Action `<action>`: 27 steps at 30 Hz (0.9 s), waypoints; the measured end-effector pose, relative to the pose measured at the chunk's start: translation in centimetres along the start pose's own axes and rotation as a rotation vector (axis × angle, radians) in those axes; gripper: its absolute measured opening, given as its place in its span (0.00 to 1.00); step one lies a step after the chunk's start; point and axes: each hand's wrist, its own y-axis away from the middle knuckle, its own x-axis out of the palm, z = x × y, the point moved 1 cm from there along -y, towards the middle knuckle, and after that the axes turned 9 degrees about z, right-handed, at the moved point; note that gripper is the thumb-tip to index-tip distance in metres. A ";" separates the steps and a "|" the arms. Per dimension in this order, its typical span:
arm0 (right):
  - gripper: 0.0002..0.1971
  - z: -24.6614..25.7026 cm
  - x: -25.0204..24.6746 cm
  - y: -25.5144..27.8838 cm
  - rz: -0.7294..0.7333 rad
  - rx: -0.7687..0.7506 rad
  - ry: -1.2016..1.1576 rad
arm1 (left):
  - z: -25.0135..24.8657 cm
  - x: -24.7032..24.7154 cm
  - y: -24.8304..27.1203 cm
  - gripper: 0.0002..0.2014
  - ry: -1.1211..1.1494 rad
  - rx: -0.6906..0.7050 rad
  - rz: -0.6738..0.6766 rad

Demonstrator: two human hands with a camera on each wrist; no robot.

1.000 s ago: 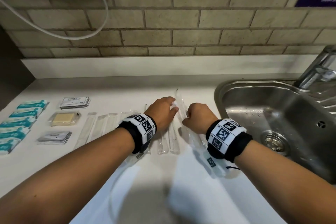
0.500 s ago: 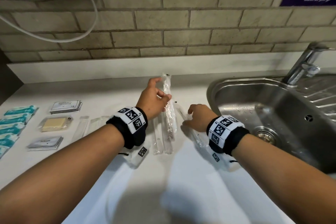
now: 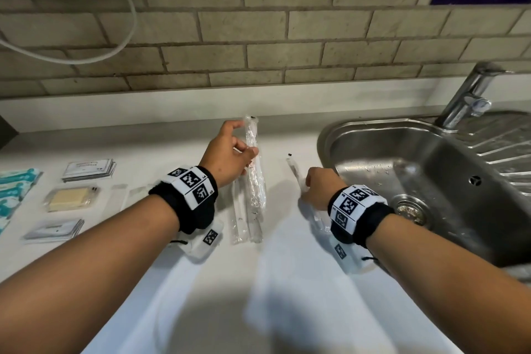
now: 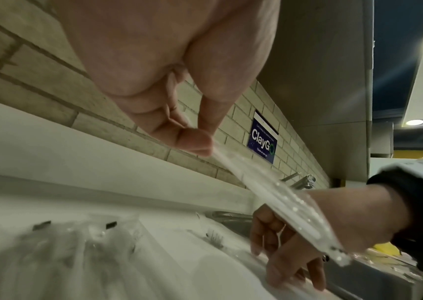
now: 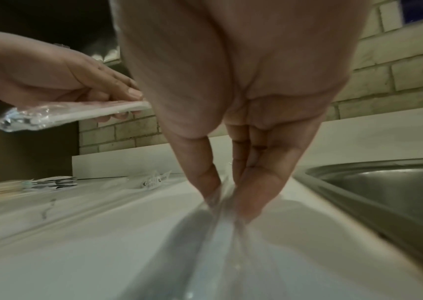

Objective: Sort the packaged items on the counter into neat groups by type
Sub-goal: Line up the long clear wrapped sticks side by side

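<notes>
My left hand (image 3: 230, 152) holds a long clear plastic packet (image 3: 255, 175) off the white counter (image 3: 287, 282), pinched between thumb and fingers (image 4: 192, 140). The packet (image 4: 277, 201) slopes down toward my right wrist. My right hand (image 3: 314, 185) is low on the counter beside the sink, its thumb and fingers (image 5: 254, 194) pinching a second clear packet (image 3: 295, 171) that lies flat. In the right wrist view this packet (image 5: 220, 239) runs forward under the hand. Two more clear packets (image 3: 244, 224) lie side by side below the left hand.
Sorted groups lie at the left: teal packets (image 3: 14, 190), white sachets (image 3: 89, 169), a yellowish packet (image 3: 71, 198), grey sachets (image 3: 54, 230), clear packets (image 3: 129, 192). A steel sink (image 3: 431, 169) and tap (image 3: 465, 98) stand at the right. A brick wall runs behind.
My left hand has lifted its clear packet off the counter, up and toward the wall. My right hand has stayed down on the other packet by the sink.
</notes>
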 end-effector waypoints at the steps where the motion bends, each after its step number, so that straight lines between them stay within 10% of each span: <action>1: 0.14 0.0 0.1 0.0 0.001 -0.012 0.000 | 0.1 0.3 0.1 0.30 -0.010 -0.011 0.013; 12: 0.16 1.2 1.1 0.3 0.015 -0.145 -0.051 | 2.1 5.6 0.3 0.27 -0.240 -0.325 0.262; 27: 0.20 1.8 2.1 -0.5 -0.036 -0.172 -0.034 | 0.7 4.2 1.0 0.21 -0.845 -0.078 0.288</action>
